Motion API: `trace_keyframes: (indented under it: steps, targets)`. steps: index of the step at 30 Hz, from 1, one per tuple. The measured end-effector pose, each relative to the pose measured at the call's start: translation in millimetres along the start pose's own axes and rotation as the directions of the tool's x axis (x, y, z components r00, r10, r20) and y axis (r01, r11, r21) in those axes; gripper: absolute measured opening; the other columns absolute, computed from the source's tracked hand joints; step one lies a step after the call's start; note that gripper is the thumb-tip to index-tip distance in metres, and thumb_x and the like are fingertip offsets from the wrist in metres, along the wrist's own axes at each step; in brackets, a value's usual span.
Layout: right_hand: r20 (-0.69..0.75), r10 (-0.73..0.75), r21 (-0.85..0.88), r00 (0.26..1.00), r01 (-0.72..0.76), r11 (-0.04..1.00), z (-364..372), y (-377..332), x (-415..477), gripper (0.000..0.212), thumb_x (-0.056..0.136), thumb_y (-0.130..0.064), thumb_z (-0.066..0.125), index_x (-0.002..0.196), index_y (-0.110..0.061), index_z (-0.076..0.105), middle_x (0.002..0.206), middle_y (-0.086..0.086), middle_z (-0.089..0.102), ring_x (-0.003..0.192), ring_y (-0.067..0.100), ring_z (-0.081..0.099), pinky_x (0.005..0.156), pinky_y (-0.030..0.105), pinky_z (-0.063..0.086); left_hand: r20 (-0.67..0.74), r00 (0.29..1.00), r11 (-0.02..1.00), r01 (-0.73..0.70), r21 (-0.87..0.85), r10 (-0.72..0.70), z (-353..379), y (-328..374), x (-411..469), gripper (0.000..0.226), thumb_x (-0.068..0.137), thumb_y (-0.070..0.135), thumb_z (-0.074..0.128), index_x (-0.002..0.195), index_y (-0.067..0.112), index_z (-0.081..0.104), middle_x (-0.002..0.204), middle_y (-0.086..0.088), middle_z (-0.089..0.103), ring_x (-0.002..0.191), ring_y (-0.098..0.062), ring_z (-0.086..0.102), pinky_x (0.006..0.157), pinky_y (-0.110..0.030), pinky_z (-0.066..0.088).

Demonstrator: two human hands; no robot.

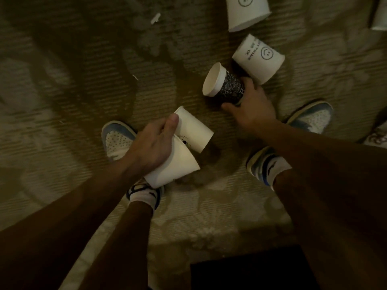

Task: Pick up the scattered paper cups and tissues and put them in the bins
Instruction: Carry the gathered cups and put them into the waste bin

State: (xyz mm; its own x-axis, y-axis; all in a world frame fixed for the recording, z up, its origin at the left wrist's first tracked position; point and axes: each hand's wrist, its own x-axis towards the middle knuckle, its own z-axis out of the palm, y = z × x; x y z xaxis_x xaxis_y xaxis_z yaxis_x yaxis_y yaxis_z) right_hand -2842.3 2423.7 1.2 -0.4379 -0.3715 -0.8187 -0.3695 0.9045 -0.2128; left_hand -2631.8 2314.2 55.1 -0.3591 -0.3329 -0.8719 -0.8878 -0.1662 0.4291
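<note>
1. The right hand's (251, 109) fingers and thumb curl round the base end of a black patterned cup (227, 85). The cup lies on its side on the carpet (83, 91), its pale mouth turned away from the hand.
2. The left hand (154, 147) grips two cups. Its thumb presses the upper white cup (193, 131), and the lower white cup (174, 164) sits under the palm.
3. Both forearms reach forward and down.
4. A smiley cup (259, 57) lies tipped just beside the black one, and a second smiley cup (247, 12) lies farther off.
</note>
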Motion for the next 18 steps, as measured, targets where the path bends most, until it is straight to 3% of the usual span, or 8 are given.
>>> trace_keyframes:
  steps: [3, 6, 8, 10, 12, 15, 18]
  targets:
    - [0.033, 0.009, -0.093, 0.999, -0.006, 0.996, -10, -2, 2, 0.074, 0.083, -0.055, 0.067, 0.141, -0.021, 0.036, 0.137, 0.013, 0.050, 0.123, 0.035, 0.050, 0.097, 0.047, 0.042, -0.011, 0.997, 0.994, 0.079, -0.073, -0.080, -4, 0, -5, 0.040, 0.104, 0.049, 0.031, 0.077, 0.030, 0.054, 0.075, 0.007, 0.059, 0.059, 0.006, 0.057, 0.059, -0.023, 0.040]
    - [0.095, 0.132, -0.020, 0.987, -0.130, 0.991, -26, -2, -11, 0.079, 0.081, -0.066, 0.063, 0.138, -0.015, 0.043, 0.132, 0.013, 0.055, 0.119, 0.034, 0.053, 0.094, 0.041, 0.043, -0.039, 0.991, 0.988, 0.120, -0.099, -0.125, -16, 13, -16, 0.035, 0.104, 0.046, 0.034, 0.074, 0.035, 0.047, 0.074, 0.012, 0.053, 0.053, 0.014, 0.054, 0.056, -0.022, 0.033]
    - [0.104, 0.197, 0.015, 0.975, -0.200, 0.980, -47, -3, -24, 0.078, 0.081, -0.068, 0.060, 0.131, -0.010, 0.051, 0.123, 0.015, 0.059, 0.109, 0.033, 0.057, 0.087, 0.037, 0.044, -0.057, 0.991, 0.989, 0.114, -0.095, -0.120, -29, 30, -24, 0.034, 0.104, 0.046, 0.034, 0.074, 0.036, 0.047, 0.074, 0.016, 0.048, 0.056, 0.007, 0.053, 0.056, -0.019, 0.031]
    - [0.081, 0.217, -0.007, 0.973, -0.217, 0.976, -75, -9, -40, 0.066, 0.085, -0.068, 0.056, 0.110, -0.008, 0.061, 0.105, 0.014, 0.061, 0.090, 0.028, 0.057, 0.075, 0.034, 0.041, -0.052, 0.995, 0.991, 0.080, -0.111, -0.086, -46, 53, -33, 0.031, 0.104, 0.046, 0.033, 0.083, 0.033, 0.052, 0.080, 0.015, 0.050, 0.069, 0.002, 0.050, 0.058, -0.023, 0.032]
    - [0.094, 0.219, 0.002, 0.971, -0.220, 0.976, -109, -23, -62, 0.056, 0.086, -0.071, 0.050, 0.082, -0.015, 0.058, 0.091, 0.010, 0.061, 0.079, 0.023, 0.055, 0.071, 0.031, 0.039, -0.031, 0.999, 0.993, 0.023, -0.114, -0.026, -65, 84, -46, 0.029, 0.104, 0.046, 0.033, 0.090, 0.031, 0.053, 0.086, 0.010, 0.054, 0.077, -0.007, 0.052, 0.060, -0.025, 0.033]
    - [0.176, 0.212, 0.191, 0.961, -0.244, 0.951, -156, -59, -105, 0.055, 0.084, -0.071, 0.054, 0.074, -0.018, 0.057, 0.076, 0.003, 0.062, 0.067, 0.017, 0.058, 0.058, 0.026, 0.039, -0.060, 0.995, 0.995, -0.079, -0.054, 0.076, -97, 137, -71, 0.032, 0.104, 0.049, 0.033, 0.086, 0.033, 0.054, 0.088, 0.011, 0.056, 0.081, -0.008, 0.054, 0.064, -0.026, 0.035]
    - [0.259, 0.153, 0.527, 0.954, -0.272, 0.805, -210, -112, -171, 0.053, 0.082, -0.065, 0.062, 0.088, -0.012, 0.065, 0.071, 0.005, 0.069, 0.064, 0.019, 0.066, 0.059, 0.029, 0.051, -0.058, 0.984, 0.984, -0.171, -0.043, 0.169, -140, 200, -121, 0.024, 0.103, 0.051, 0.036, 0.095, 0.036, 0.054, 0.090, 0.017, 0.055, 0.082, -0.004, 0.053, 0.068, -0.030, 0.035]
